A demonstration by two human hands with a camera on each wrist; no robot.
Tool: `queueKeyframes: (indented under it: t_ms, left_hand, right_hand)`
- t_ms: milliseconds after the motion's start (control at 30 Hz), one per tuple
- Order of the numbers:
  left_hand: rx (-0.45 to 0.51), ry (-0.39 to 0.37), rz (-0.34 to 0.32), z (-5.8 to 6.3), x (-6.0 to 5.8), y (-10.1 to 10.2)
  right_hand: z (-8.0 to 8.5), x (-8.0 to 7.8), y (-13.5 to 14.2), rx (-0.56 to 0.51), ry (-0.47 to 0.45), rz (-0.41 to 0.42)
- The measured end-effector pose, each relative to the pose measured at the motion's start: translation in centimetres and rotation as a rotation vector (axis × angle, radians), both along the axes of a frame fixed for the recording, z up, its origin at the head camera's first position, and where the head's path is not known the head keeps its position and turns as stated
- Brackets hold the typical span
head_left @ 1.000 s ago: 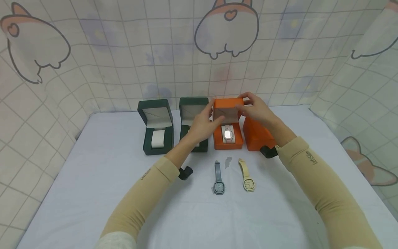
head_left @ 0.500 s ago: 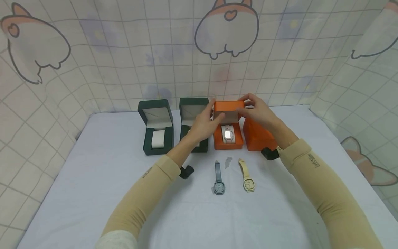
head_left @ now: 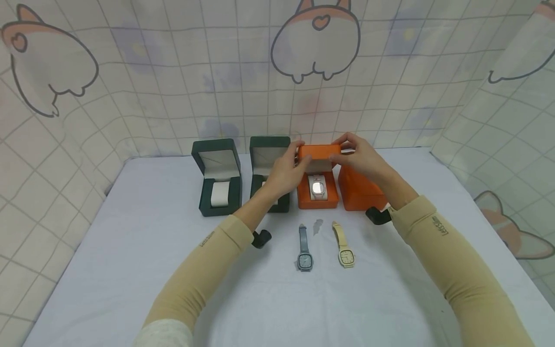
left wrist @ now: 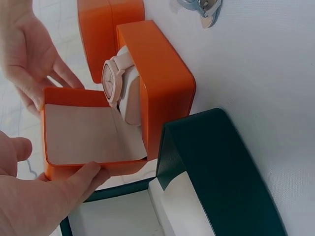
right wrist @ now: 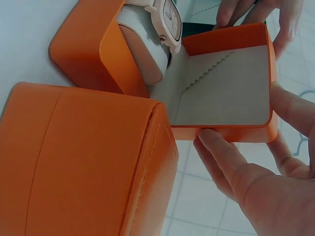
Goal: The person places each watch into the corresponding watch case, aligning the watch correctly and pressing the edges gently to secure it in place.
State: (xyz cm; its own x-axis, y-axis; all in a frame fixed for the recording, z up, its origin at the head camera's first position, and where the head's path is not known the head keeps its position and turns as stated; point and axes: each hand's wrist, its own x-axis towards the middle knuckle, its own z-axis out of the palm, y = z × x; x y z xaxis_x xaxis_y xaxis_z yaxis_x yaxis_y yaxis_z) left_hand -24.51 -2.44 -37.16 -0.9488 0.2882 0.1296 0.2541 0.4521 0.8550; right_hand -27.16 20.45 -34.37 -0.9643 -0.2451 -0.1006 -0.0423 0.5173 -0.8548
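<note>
An orange watch box (head_left: pixel 318 204) stands open at the table's far side, with a pale pink watch (left wrist: pixel 113 81) round its white cushion. Its raised lid (head_left: pixel 320 151) tilts forward, pale lining showing. My left hand (head_left: pixel 283 174) holds the lid's left side, fingers at the outer wall and thumb near the front. At the opposite side my right hand (head_left: pixel 365 158) grips the lid between thumb and fingers. A blue-grey watch (head_left: pixel 305 260) and a cream watch (head_left: pixel 346 256) lie flat on the cloth in front.
Left of the orange box stand two open dark green watch boxes, one (head_left: pixel 207 202) with a bare white cushion and one (head_left: pixel 270 141) partly behind my left hand. A closed orange box (head_left: pixel 362 190) sits close on the right. Patterned cloth (head_left: pixel 243 115) rises behind the table.
The orange box's lid has swung forward and down a little, both hands moving with it. The boxes and the loose watches have stayed where they were.
</note>
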Motion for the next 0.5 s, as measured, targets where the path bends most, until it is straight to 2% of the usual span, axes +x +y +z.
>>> queueKeyframes:
  t_ms: [500]
  left_hand:
    - [0.007, 0.000, 0.014, -0.33, 0.21, 0.14]
  right_hand:
    - [-0.01, 0.54, 0.07, 0.020, -0.025, 0.033]
